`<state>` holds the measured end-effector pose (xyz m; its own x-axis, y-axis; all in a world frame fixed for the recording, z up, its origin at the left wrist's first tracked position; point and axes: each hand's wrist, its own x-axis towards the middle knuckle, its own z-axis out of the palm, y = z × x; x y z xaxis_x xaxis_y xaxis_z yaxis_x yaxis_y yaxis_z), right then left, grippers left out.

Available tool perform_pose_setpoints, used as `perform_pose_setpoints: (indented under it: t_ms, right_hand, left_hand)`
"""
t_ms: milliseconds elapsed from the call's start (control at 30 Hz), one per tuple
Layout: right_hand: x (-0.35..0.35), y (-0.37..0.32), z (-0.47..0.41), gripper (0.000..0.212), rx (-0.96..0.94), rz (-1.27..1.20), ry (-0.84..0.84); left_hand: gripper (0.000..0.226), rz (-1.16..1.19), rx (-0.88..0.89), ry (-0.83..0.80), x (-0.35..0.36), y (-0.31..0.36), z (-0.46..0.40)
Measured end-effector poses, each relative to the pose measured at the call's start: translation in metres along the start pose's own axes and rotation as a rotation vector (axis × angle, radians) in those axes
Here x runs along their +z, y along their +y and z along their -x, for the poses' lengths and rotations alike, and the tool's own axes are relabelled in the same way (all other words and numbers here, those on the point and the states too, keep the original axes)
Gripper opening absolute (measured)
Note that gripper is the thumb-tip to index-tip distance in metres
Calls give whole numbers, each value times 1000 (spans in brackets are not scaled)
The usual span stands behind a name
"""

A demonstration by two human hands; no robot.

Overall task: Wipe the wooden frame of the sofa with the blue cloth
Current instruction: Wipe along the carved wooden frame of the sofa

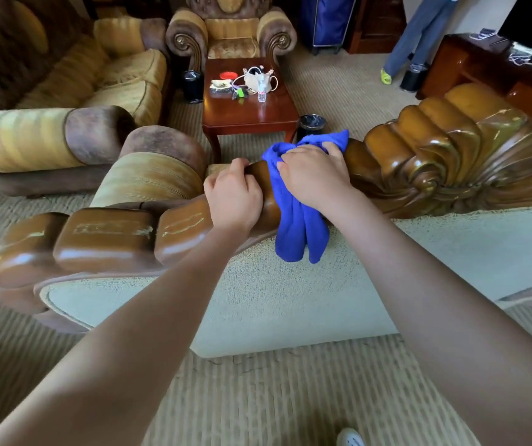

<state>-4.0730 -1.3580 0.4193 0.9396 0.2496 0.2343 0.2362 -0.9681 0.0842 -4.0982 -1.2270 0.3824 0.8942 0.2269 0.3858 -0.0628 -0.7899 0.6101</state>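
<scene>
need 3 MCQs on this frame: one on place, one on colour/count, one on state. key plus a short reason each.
1. Where does the blue cloth lie?
A. Draped over the wooden frame of the sofa
B. On the coffee table
C. On the carpet

2. How many small black bins stand near the coffee table?
A. None
B. Two
C. Five

3. What is the left hand doing?
A. Hanging free at the person's side
B. Gripping the bare wood of the frame beside the cloth
C. Lifting a bottle off the table

Key:
1 A: the cloth hangs over the top rail, with the right hand gripping it there.
2 B: one bin stands at the table's left, another bin at its near right corner.
3 B: its fingers curl over the rail just left of the cloth.
</scene>
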Motion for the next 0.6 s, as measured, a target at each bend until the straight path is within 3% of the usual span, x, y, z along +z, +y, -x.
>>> perform_pose_setpoints:
  t_ms: [67, 133, 200, 267, 333, 433, 600]
  right_hand:
    - [-3, 4, 4, 38, 25, -27, 45]
    - [-8, 7, 3, 31, 37, -102, 56]
    - [-17, 14, -1, 26, 54, -302, 97]
    - [-28, 36, -10, 29, 123, -552, 178]
    - [-38, 66, -19, 33, 235, -689, 306]
    - [-47, 103, -32, 35, 264, -547, 317]
    - [-56, 136, -53, 34, 209, -410, 282]
  left_hand:
    - [50, 29, 92, 32, -3, 15, 4]
    - [44, 118, 296, 40, -1, 37, 11]
    - [37, 188, 376, -71, 0, 55, 10]
    - [29, 112, 269, -250, 3, 67, -6]
    - [39, -42, 144, -428, 7, 75, -25]
    - [49, -88, 123, -632, 16, 88, -46]
    - [50, -65, 16, -834, 30, 104, -78]
